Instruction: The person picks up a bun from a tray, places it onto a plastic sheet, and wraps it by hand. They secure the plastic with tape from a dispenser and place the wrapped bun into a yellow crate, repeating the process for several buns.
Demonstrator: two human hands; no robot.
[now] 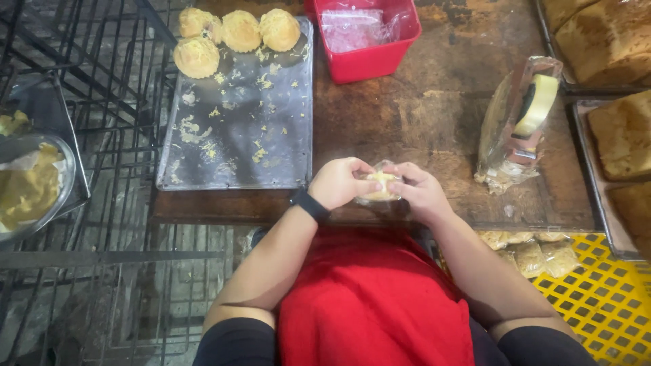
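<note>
My left hand (337,181) and my right hand (419,191) meet at the near edge of the wooden table (413,115). Between them they hold a small yellow bun in a clear plastic wrapper (380,184). Fingers of both hands pinch the wrapper's sides. A dark band sits on my left wrist (309,205). Several more round buns topped with yellow shreds (230,32) rest at the far end of a metal baking tray (237,169), which is strewn with crumbs.
A red plastic tub with clear bags (366,37) stands behind the tray. A tape dispenser (522,122) lies to the right. Trays of brown loaves (620,132) line the right edge. A yellow crate with wrapped buns (529,254) sits below. Wire racks (102,102) and a bowl (30,183) are left.
</note>
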